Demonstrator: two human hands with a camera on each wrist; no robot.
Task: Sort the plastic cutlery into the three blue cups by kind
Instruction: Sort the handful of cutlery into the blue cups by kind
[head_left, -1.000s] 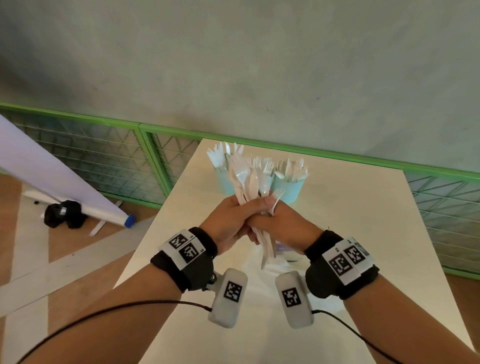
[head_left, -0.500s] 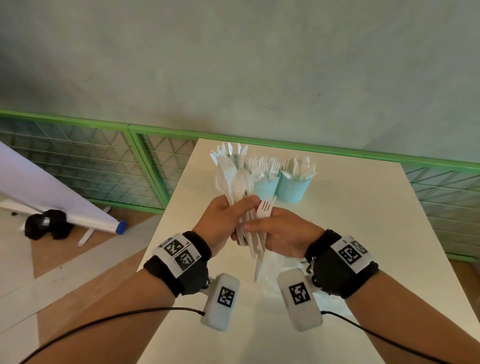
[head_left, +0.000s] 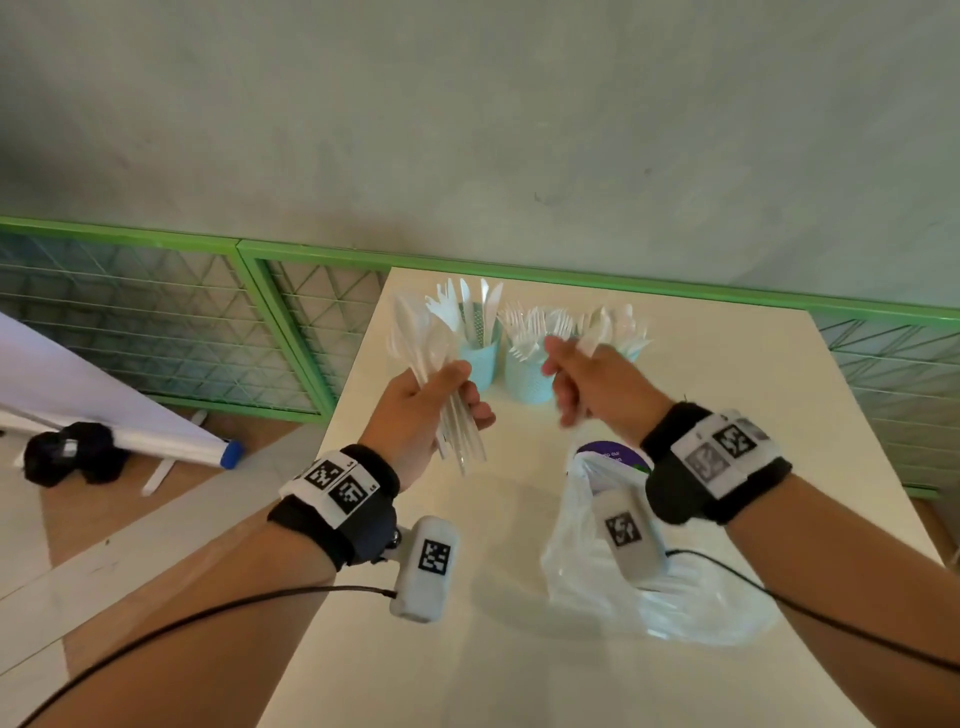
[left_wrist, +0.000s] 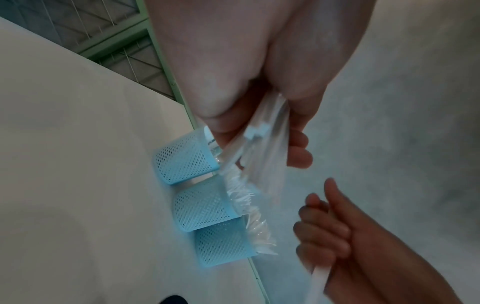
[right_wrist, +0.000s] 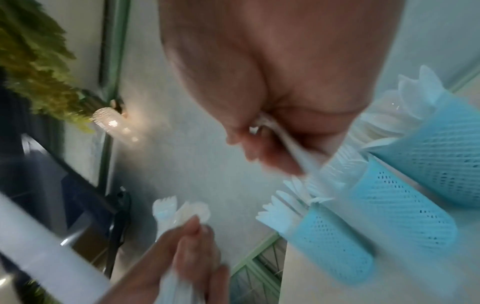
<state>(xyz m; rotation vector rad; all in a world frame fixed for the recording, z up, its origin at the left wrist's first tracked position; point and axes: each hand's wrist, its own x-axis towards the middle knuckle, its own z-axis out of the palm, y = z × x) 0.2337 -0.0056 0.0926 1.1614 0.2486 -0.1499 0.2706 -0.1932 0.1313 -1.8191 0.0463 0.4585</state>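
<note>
Three blue mesh cups stand in a row at the table's far edge: the left cup (head_left: 480, 364) holds knives, the middle cup (head_left: 527, 382) forks, and the right cup (head_left: 631, 353), holding spoons, is mostly hidden behind my right hand. My left hand (head_left: 465, 392) grips a bundle of white cutlery (head_left: 423, 338) upright, just left of the knife cup; the bundle (left_wrist: 270, 164) fans out past the fingers. My right hand (head_left: 563, 384) pinches a single white fork (right_wrist: 298, 152) by the handle, above the middle and right cups. Its head is blurred.
A crumpled clear plastic bag (head_left: 649, 587) with a purple label lies on the white table (head_left: 519, 665) under my right wrist. A green mesh railing (head_left: 291, 322) runs behind and to the left. A rolled white banner (head_left: 156, 436) lies on the floor at left.
My hands have parted. The right hand drew one fork out of the bundle and carried it right toward the cups. The left hand moved left with the rest of the bundle.
</note>
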